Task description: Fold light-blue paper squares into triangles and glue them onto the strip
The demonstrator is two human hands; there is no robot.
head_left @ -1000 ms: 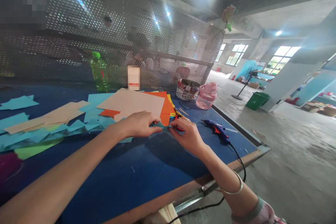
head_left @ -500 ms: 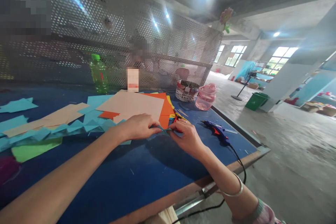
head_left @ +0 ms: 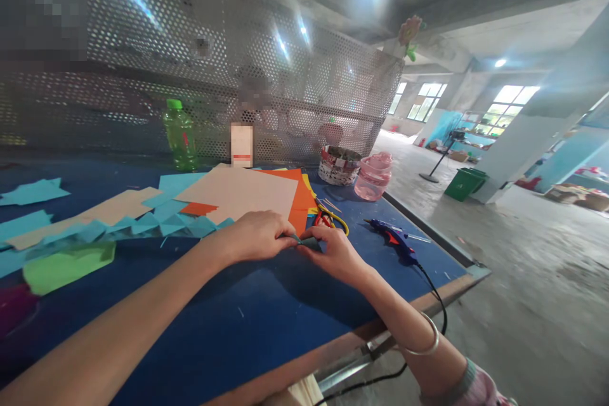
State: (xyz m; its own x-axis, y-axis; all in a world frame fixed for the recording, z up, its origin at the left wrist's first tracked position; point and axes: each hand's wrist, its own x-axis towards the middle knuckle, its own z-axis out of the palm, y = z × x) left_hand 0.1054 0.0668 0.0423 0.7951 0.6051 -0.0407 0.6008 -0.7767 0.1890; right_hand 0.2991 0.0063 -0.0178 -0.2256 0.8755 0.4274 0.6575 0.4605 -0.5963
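Between my two hands, just above the blue tabletop, is a small piece of blue-green paper, mostly covered by fingers. My left hand pinches its left end, thumb pressed against the fingers. At the other end my right hand grips it between thumb and fingers. A row of folded light-blue paper pieces stretches left from behind my left forearm. Beyond my hands lie a pale peach sheet and an orange sheet. Scissors with yellow and red handles rest just behind my right hand.
A blue hot glue gun lies at the right, its cord running over the table edge. Farther back stand a woven basket, a pink jug and a green bottle. A perforated metal panel rises behind the table.
My right hand has opened its grip slightly and shifted a little lower, showing more of the paper and scissors. My left hand has moved slightly down and right, still pinching.
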